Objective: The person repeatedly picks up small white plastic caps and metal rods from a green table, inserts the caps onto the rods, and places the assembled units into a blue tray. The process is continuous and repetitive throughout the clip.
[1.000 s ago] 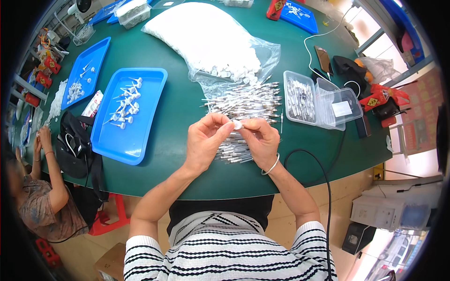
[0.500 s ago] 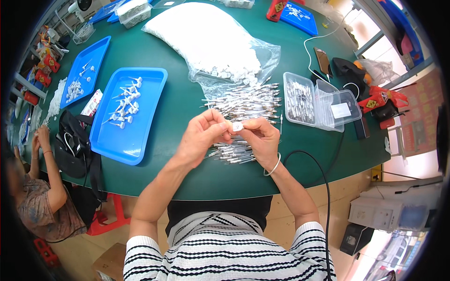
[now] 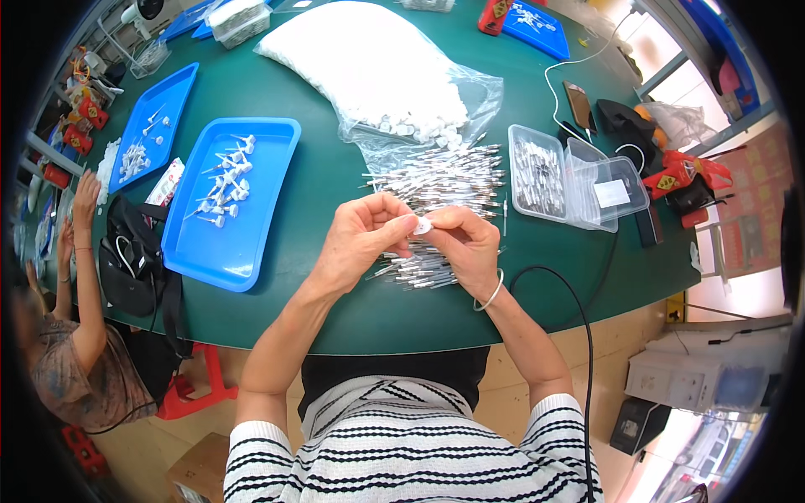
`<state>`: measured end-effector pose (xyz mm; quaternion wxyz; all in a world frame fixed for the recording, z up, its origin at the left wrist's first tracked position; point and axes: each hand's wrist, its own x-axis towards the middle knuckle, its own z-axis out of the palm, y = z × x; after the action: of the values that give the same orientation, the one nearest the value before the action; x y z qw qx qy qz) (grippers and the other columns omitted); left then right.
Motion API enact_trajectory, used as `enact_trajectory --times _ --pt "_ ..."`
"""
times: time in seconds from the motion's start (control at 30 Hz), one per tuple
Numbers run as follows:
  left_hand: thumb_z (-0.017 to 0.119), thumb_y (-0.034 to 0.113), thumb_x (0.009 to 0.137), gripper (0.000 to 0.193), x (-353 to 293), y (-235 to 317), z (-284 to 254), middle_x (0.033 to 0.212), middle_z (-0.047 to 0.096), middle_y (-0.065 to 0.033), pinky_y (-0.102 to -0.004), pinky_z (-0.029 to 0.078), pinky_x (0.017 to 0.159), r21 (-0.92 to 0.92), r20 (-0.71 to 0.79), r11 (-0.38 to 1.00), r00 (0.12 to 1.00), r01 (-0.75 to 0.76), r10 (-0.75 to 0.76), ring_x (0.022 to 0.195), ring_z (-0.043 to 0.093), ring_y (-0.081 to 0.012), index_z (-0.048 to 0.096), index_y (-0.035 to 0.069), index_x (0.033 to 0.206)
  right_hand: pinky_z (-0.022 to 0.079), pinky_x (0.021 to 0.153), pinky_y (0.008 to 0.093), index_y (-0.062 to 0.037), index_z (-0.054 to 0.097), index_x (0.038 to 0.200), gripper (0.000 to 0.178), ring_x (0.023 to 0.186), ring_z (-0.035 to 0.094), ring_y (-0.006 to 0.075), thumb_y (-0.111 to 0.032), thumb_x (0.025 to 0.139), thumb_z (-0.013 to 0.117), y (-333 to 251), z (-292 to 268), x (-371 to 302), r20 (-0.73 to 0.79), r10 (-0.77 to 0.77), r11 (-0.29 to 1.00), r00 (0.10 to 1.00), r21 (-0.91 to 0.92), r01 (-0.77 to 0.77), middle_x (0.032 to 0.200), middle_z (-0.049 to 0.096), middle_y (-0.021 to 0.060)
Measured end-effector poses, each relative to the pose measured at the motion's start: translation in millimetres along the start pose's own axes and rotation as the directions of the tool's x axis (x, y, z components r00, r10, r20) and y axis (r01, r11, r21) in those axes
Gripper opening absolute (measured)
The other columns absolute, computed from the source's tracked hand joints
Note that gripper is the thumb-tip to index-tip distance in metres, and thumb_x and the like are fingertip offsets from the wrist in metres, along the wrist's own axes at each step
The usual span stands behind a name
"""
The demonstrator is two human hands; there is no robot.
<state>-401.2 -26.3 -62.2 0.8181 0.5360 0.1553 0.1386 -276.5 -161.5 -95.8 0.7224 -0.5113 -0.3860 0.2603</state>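
Observation:
Between my two hands, over the near part of the table, a small white plastic cap (image 3: pixel 423 225) is pinched. My left hand (image 3: pixel 364 241) has thumb and forefinger closed at its left side. The fingertips of my right hand (image 3: pixel 466 246) grip it from the right. Whether a metal pin sits in the cap is hidden by the fingers. Just beyond and beneath my hands lies a heap of thin metal pins (image 3: pixel 444 180). Behind the heap, a clear bag of white caps (image 3: pixel 369 67) lies open, with caps spilling at its mouth.
Left of my hands a blue tray (image 3: pixel 225 272) holds several capped pins; another blue tray (image 3: pixel 180 88) stands beyond it. At right are a clear box of pins (image 3: pixel 537 178), a black cable (image 3: pixel 574 306) and a phone (image 3: pixel 579 107). A co-worker's arm (image 3: pixel 86 277) is at far left.
The white cap has tilted between my fingertips, while my hands stay nearly in place. At far left, the co-worker's hand has risen.

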Motion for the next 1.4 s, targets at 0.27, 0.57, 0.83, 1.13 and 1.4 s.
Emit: enact_trajectory --times 0.27,0.57,0.83,1.13,1.4 --pt "0.064 0.015 0.092 0.016 -0.7 -7.4 2.8 0.081 0.065 -0.0053 -0.0234 0.056 0.064 -0.056 -0.021 0.998 0.999 -0.028 0.026 0.067 0.063 -0.009 0.062 0.0 0.095 0.052 0.077 0.0242 0.0009 0.067 0.092 0.013 0.086 0.063 0.0117 0.008 0.081 0.068 1.3 -3.5 3.1 0.01 0.048 0.998 0.999 0.033 -0.049 0.092 0.066 0.0065" --pt "0.063 0.016 0.092 0.017 -2.0 -3.8 8.3 0.082 0.065 -0.0062 -0.0236 0.057 0.063 -0.032 0.008 0.999 1.0 0.01 -0.01 0.072 0.062 -0.0091 0.062 0.0 0.096 0.051 0.075 0.0234 0.0002 0.067 0.09 0.012 0.084 0.062 0.0108 0.009 0.082 0.067 -0.2 -2.2 3.9 -0.025 -0.056 0.998 0.998 -0.009 0.055 0.09 0.066 0.0059" --pt "0.067 0.014 0.089 0.016 0.6 -4.2 -8.7 0.081 0.065 -0.0055 -0.0219 0.055 0.062 -0.161 0.117 0.972 0.981 0.17 -0.152 0.069 0.062 -0.0094 0.063 0.0 0.095 0.051 0.075 0.0276 -0.0019 0.068 0.097 0.021 0.082 0.064 0.0147 0.003 0.077 0.071 -4.2 -6.9 5.4 0.098 -0.226 0.922 0.969 -0.299 0.246 0.092 0.068 0.0074" --pt "0.065 0.014 0.089 0.014 -66.9 50.1 -119.0 0.076 0.063 -0.0039 -0.025 0.049 0.064 0.867 -0.32 0.493 0.676 -0.073 0.664 0.066 0.058 -0.0103 0.065 0.0 0.089 0.051 0.07 0.0356 -0.0048 0.068 0.088 0.007 0.079 0.064 0.0289 -0.009 0.083 0.065 -67.2 -78.3 -31.4 -0.11 -0.231 0.507 0.967 -0.862 0.023 0.085 0.066 0.0108" --pt "0.07 0.013 0.082 0.026 -72.5 55.4 -144.9 0.097 0.065 -0.0114 -0.0347 0.048 0.078 0.902 -0.007 -0.299 0.703 0.312 0.711 0.089 0.06 -0.0253 0.064 0.003 0.105 0.051 0.065 0.0395 -0.0066 0.063 0.081 0.019 0.078 0.063 0.0272 -0.025 0.08 0.07 -31.0 -90.1 -29.3 -0.183 -0.074 0.03 0.98 -0.983 -0.181 0.083 0.062 0.008"
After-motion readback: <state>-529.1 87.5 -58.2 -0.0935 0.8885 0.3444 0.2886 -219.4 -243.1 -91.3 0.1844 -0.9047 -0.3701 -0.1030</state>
